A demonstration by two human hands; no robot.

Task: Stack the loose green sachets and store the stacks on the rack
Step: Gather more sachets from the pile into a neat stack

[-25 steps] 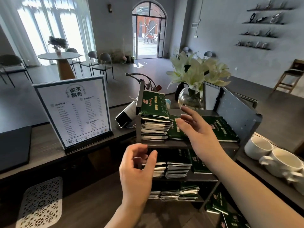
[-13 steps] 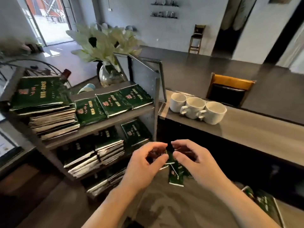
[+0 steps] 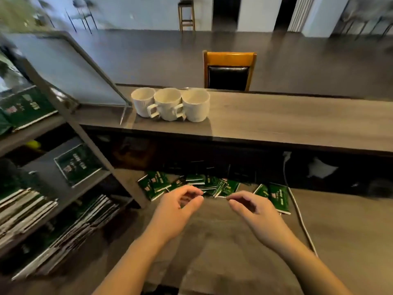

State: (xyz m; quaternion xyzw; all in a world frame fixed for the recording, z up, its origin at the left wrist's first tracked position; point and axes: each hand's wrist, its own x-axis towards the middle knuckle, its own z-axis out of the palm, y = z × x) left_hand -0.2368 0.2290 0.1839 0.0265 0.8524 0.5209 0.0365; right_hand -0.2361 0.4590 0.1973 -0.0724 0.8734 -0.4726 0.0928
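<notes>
Several loose green sachets (image 3: pixel 209 185) lie in a scattered pile on the lower wooden counter, under the overhang of the upper shelf. My left hand (image 3: pixel 177 206) hovers just in front of the pile, fingers curled and apart, holding nothing. My right hand (image 3: pixel 251 206) is beside it, also empty, its fingertips close to the pile. One more sachet (image 3: pixel 276 196) lies flat to the right of that hand. The grey metal rack (image 3: pixel 85 137) stands at the left, with stacks of sachets (image 3: pixel 70 226) on its lower shelves and single sachets (image 3: pixel 76 163) higher up.
Three white cups (image 3: pixel 170 104) stand on the raised counter ledge (image 3: pixel 297 122) behind the pile. A white cable (image 3: pixel 299 216) runs down the lower counter at the right. A wooden chair (image 3: pixel 228 69) sits beyond the ledge.
My view swung right and down from the rack to the loose pile. Both hands dropped from the rack shelves to the pile, pinched at sachets, and now hold nothing.
</notes>
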